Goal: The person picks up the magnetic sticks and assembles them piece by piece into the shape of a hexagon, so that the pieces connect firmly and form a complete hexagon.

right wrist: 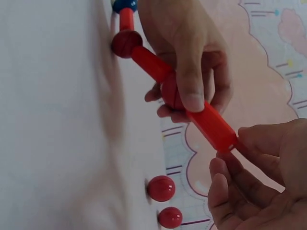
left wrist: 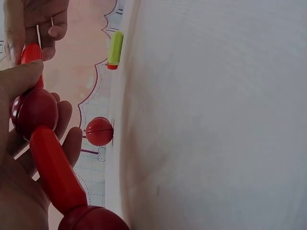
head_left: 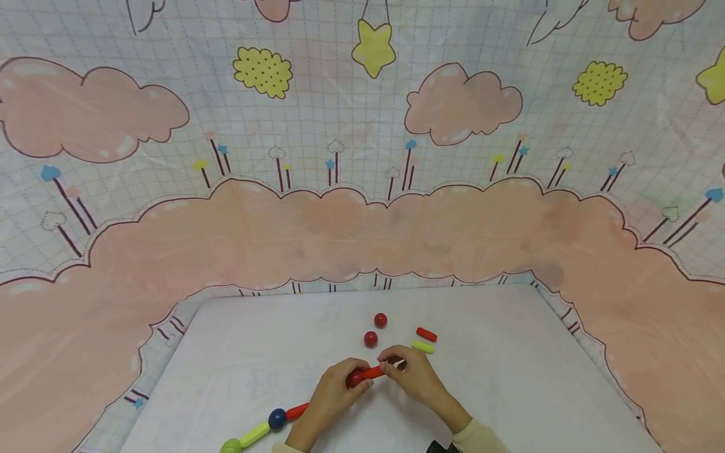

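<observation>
A chain of wooden-looking beads, round and stick-shaped, runs through my left hand (head_left: pixel 333 389). That hand grips a red round bead (right wrist: pixel 170 92), its thumb reaching onto the red stick bead (right wrist: pixel 214 127) at the chain's end. At the far tip of this stick bead, the fingertips of my right hand (head_left: pixel 418 377) pinch its end. Behind the left hand the chain continues with another red stick bead (left wrist: pixel 57 170), a red round bead (right wrist: pixel 127 44), a blue round bead (head_left: pixel 277 419), a lime stick bead (head_left: pixel 255 435) and a green round bead (head_left: pixel 231 446). The left forearm hides part of it.
Beyond the hands, two loose red round beads (head_left: pixel 370 339) lie on the white table (head_left: pixel 255 340). To their right are a loose red stick bead (head_left: pixel 427 334) and a lime one (head_left: pixel 423 346). A patterned cloth (head_left: pixel 362 239) hangs behind the table.
</observation>
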